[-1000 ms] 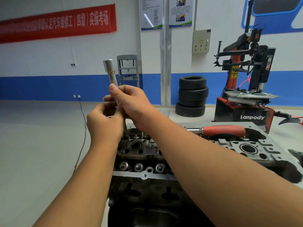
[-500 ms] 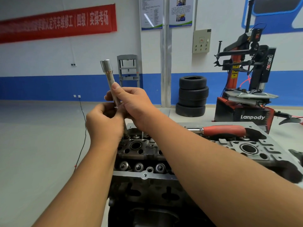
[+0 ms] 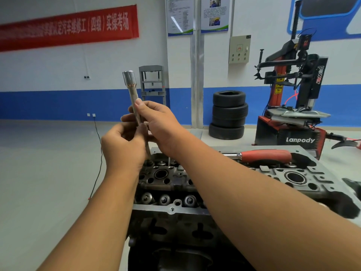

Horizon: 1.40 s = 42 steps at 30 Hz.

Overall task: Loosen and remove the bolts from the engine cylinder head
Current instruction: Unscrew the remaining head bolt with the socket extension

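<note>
While both hands are raised above the far-left end of the cylinder head (image 3: pixel 195 184), they hold one long cylinder head bolt (image 3: pixel 132 98) between them. The bolt stands nearly upright, tilted slightly to the left, with its wide splined head at the top and its shank running down into the hands; the lower end is hidden behind the fingers. The right hand (image 3: pixel 158 124) pinches the shank from the right side, thumb tip pressed against the metal and the remaining fingers curled around it. The left hand (image 3: pixel 123 145) is curled around the lower part of the shank from below, fingers closed, its back toward the camera. The bolt is clear of the cylinder head and touches only the hands. The cylinder head sits on the engine block (image 3: pixel 175 231) directly below the forearms, with valve springs and open bolt bores visible along its top face. A red-handled ratchet wrench (image 3: pixel 265 156) lies on the far side of the cylinder head, well apart from both hands. Beyond the engine, a stack of tyres (image 3: pixel 228 116) stands by the wall, and a tyre changer (image 3: pixel 293 106) stands to its right.
</note>
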Each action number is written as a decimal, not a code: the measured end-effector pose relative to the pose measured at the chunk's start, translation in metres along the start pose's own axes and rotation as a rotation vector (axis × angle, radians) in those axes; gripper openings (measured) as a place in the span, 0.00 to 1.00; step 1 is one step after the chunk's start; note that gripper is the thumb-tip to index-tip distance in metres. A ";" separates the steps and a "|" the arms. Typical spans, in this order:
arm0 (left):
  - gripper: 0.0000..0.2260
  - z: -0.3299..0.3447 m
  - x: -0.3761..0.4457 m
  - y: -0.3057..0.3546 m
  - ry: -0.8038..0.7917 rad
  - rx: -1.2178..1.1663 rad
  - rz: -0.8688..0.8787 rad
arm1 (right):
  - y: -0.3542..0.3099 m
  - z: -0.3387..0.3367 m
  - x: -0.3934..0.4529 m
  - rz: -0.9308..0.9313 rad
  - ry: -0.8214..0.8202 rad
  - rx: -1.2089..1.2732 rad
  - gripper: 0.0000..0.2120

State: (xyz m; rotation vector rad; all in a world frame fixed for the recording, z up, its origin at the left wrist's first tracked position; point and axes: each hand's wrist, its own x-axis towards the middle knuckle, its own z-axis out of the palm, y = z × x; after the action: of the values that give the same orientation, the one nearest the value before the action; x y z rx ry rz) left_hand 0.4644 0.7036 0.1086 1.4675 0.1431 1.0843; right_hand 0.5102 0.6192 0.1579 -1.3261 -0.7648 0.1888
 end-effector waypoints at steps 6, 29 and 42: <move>0.07 -0.002 -0.003 0.003 0.010 0.061 0.007 | 0.003 0.000 0.000 -0.048 0.018 -0.027 0.09; 0.06 0.004 0.002 0.004 -0.164 0.471 -0.040 | 0.005 0.003 0.004 -0.005 0.014 -0.077 0.17; 0.10 -0.013 -0.009 -0.005 -0.138 0.486 -0.080 | 0.002 0.005 0.001 -0.032 0.014 -0.032 0.13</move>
State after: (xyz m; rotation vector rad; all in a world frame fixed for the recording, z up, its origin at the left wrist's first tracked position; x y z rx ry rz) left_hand 0.4533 0.7087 0.0974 1.9477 0.3845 0.9153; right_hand 0.5087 0.6240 0.1566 -1.3432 -0.7795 0.1423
